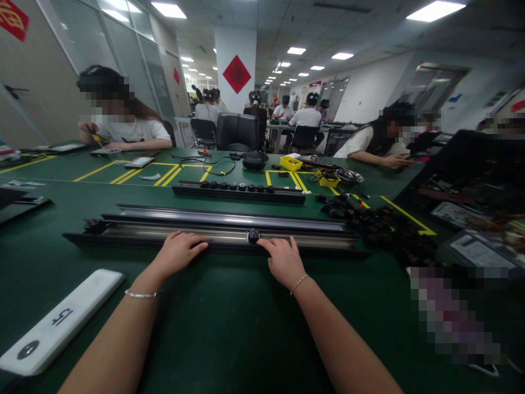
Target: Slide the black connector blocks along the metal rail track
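Note:
A long black channel strip (135, 232) with a shiny metal inner floor lies crosswise in front of me. Over its near edge rests my left hand (177, 254), fingers apart and nothing held. Inside the channel, right of centre, sits a small black block-like part (254, 236). My right hand (285, 260) reaches it with an outstretched finger at its right side; the other fingers are spread over the strip. Just behind lies a second long strip (229, 218). A shorter black strip (241, 193) farther back carries a row of several similar small black parts.
On the right is a heap of small black parts (373, 219). A white elongated device (61, 323) lies at front left. Yellow trays (290, 163), cables and a black case (255, 160) stand at the back. Co-workers sit at the far left (127, 128) and far right (369, 142).

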